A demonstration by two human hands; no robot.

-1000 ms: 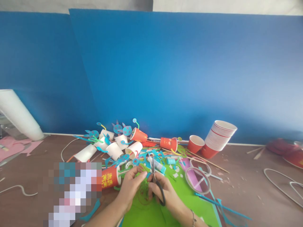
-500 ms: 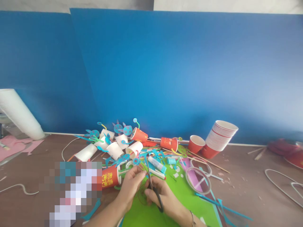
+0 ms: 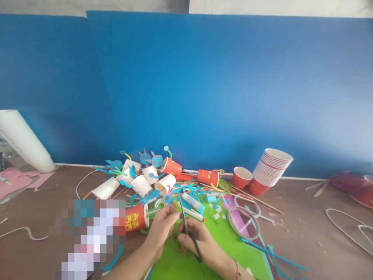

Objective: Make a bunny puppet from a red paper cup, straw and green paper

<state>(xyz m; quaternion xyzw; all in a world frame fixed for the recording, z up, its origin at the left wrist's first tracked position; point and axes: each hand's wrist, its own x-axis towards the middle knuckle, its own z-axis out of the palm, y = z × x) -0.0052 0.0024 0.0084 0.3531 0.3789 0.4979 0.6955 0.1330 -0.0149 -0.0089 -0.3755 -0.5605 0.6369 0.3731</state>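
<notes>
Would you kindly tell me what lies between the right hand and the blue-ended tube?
In the head view, a white marker with a red end lies between the right hand and the blue-ended tube.

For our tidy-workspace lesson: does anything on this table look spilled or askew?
Yes: the gold-lettered red cup lies on its side, not upright, beside the left hand; white scraps lie scattered untidily over the green sheet.
</notes>
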